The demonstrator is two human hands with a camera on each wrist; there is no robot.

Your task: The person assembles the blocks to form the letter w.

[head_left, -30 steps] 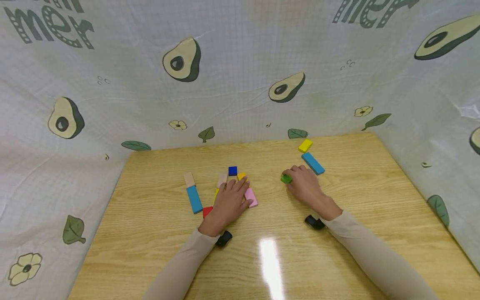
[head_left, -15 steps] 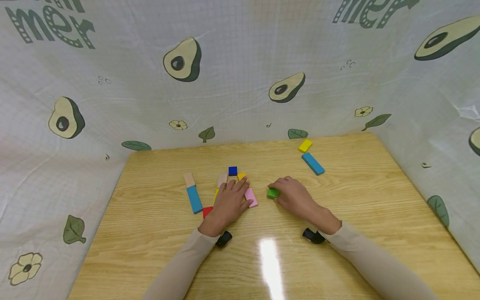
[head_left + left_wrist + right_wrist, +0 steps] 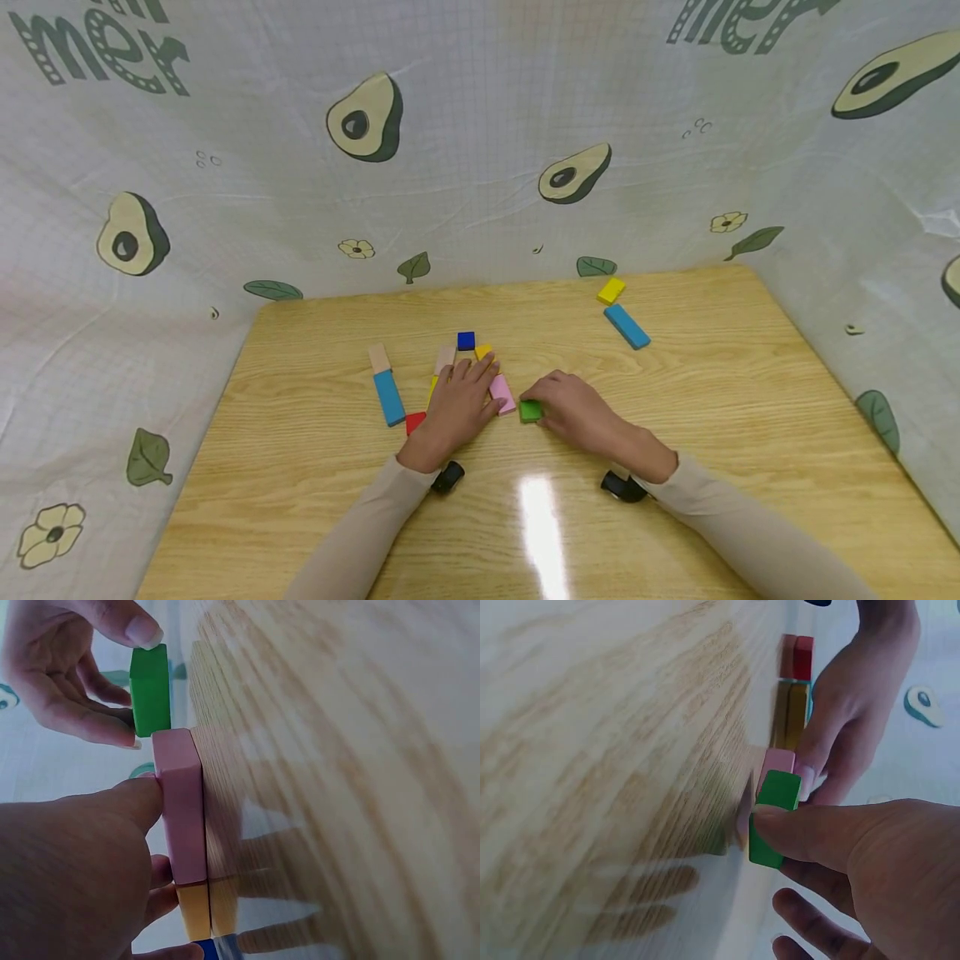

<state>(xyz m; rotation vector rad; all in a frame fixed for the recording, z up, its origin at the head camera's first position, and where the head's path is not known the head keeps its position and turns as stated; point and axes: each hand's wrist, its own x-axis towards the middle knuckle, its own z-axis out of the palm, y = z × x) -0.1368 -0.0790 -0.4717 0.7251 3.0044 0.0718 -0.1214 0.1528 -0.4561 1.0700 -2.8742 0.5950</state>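
Observation:
A green block (image 3: 530, 411) is pinched between the thumb and fingers of my right hand (image 3: 577, 412), just to the right of the pink block (image 3: 502, 393). In the left wrist view the green block (image 3: 151, 690) sits close by the end of the pink block (image 3: 180, 802). My left hand (image 3: 459, 408) lies spread over the middle group, its thumb touching the pink block. Under and around its fingers are an orange-yellow block (image 3: 483, 352), a pale wooden block (image 3: 445, 358) and a yellow block (image 3: 432, 387), partly hidden. A dark blue cube (image 3: 466, 341) stands beyond the fingertips.
To the left, a light blue block (image 3: 388, 397) lies in line with a wooden block (image 3: 379, 357), and a red block (image 3: 415, 423) touches its near end. Farther right are another light blue block (image 3: 627, 326) and a yellow block (image 3: 611, 290). A patterned cloth (image 3: 465, 208) hangs behind the table.
My right hand has carried the green block left and nearer, from open table to beside the pink block. My left hand has stayed in place.

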